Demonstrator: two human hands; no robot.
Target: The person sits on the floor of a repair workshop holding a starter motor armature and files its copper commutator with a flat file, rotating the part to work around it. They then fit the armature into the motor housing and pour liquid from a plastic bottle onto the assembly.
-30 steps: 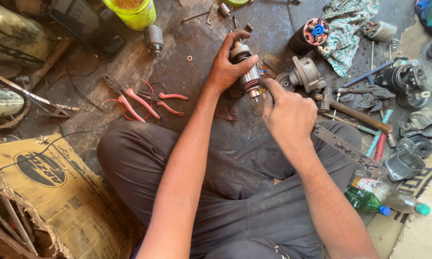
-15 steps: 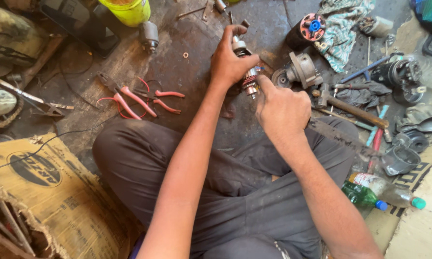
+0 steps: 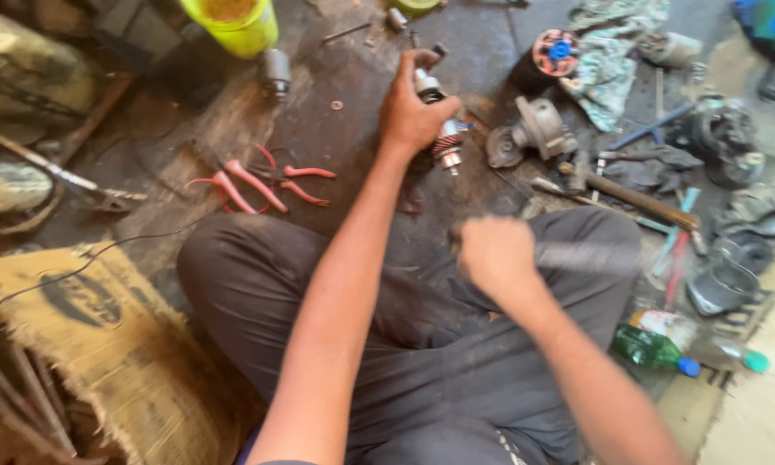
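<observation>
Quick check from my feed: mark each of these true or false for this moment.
1. The left hand grips the copper-wound motor armature. True.
2. The right hand rests on the armature. False: it is apart from it, over the lap, holding a blurred tool.
3. Red-handled pliers lie on the floor. True.
4. The yellow-green plastic bucket lies tipped over. False: it stands upright.

Red-handled pliers [image 3: 258,182], yellow-green bucket [image 3: 237,26], green bottle [image 3: 650,349], grey trousers [image 3: 439,344].
</observation>
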